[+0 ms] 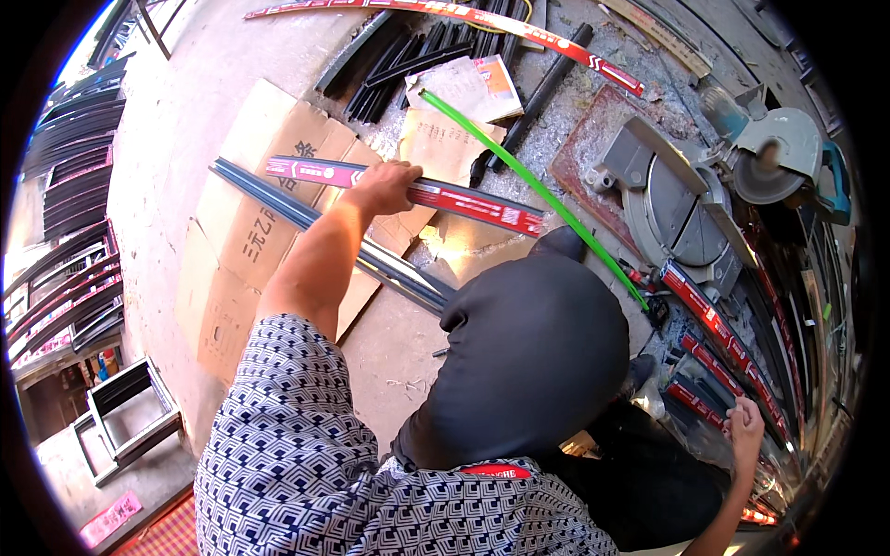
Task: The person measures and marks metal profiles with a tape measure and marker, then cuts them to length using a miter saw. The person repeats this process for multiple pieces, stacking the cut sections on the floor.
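Observation:
My left hand (385, 188) is closed over the middle of a short metal profile covered in red film (473, 204), held above the cardboard. Just beneath it lie dark grey profiles (269, 196), slanting across the cardboard toward my knee. At the lower right, my right hand (743, 431) is closed with curled fingers. Whatever it may hold is too small or hidden. Close to that hand are several profiles with red film (709, 324), bundled lengthwise. A bright green strip (533, 181) runs diagonally past my knee, beyond the red piece.
A mitre saw (681, 208) with a round blade stands at the right. Flattened cardboard (246, 241) covers the floor at left. Black profile offcuts (417, 65) and a long red-filmed bar (445, 11) lie at the far side. Curved dark frames (79, 167) and a small window frame (130, 417) line the left.

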Tool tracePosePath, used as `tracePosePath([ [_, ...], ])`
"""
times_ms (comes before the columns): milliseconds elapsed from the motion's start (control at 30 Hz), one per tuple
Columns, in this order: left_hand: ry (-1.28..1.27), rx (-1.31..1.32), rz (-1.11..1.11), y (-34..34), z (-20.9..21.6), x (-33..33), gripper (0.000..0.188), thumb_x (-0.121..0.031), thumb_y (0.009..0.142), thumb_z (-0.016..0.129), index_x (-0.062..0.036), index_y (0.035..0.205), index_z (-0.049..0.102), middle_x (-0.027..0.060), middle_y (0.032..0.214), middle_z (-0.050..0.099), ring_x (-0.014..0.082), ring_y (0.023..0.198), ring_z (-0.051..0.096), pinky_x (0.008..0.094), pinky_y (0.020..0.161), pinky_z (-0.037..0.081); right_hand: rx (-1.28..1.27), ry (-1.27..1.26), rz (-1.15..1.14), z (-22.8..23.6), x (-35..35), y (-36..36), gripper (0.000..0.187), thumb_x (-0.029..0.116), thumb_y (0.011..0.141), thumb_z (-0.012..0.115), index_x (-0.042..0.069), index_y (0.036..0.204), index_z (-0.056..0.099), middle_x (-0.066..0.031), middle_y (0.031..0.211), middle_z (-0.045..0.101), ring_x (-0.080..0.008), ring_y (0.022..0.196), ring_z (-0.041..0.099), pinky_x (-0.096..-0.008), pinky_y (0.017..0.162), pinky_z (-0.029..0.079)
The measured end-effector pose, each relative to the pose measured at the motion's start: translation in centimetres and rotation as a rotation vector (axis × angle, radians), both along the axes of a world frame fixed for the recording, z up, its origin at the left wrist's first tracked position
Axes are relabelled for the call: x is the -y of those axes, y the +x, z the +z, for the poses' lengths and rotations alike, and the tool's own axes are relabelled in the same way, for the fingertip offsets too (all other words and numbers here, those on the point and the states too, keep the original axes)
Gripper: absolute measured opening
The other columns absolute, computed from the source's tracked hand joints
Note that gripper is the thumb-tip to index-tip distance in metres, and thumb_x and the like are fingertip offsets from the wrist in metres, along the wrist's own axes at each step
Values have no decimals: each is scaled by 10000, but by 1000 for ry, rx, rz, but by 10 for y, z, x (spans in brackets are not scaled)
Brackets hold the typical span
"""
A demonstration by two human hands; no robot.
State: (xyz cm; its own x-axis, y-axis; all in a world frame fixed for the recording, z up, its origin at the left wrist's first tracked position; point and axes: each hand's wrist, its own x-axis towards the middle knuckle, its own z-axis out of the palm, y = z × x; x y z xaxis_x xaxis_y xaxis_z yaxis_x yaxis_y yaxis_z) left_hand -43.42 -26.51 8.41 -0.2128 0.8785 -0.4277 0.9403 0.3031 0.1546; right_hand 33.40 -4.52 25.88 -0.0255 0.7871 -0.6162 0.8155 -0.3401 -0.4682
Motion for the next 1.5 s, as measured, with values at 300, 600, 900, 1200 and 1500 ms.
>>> tracePosePath([
  [300,-70,-33,-7,-27,-23,32,414,-144,745,761,-112,1140,641,123,1080,662,341,1156,623,454,1022,489,34,19,43,-1,5,13,314,250,1037,617,33,1264,622,-1,916,665,-62,756,596,-211,587,450],
  [600,-162,-15,-68,-32,-38,45,411,-140,760,743,-132,1159,645,93,1116,659,327,1180,615,444,1026,490,85,82,157,12,25,19,240,210,1040,587,38,1203,628,1,851,638,-50,671,543,-217,546,409],
  [900,-303,-57,-136,-12,-59,47,298,-159,807,727,-105,1094,669,170,1118,670,398,1126,641,514,964,511,148,67,329,11,27,16,246,154,1038,602,-26,1200,644,-13,1005,635,-98,934,599,-279,835,500],
  [1200,-50,-66,-269,-60,-158,145,332,-175,876,679,-74,1193,667,168,1093,709,340,1054,699,465,916,538,-3,-42,152,-37,4,-2,207,130,1034,622,6,1200,633,-12,973,673,-70,865,584,-266,767,491],
  [1500,-229,129,45,-2,-85,52,375,-171,897,682,-34,1245,657,152,1057,722,291,989,712,422,902,556,139,41,367,-149,-7,-36,327,302,970,662,7,1109,668,-162,990,741,-256,927,721,-387,802,545],
])
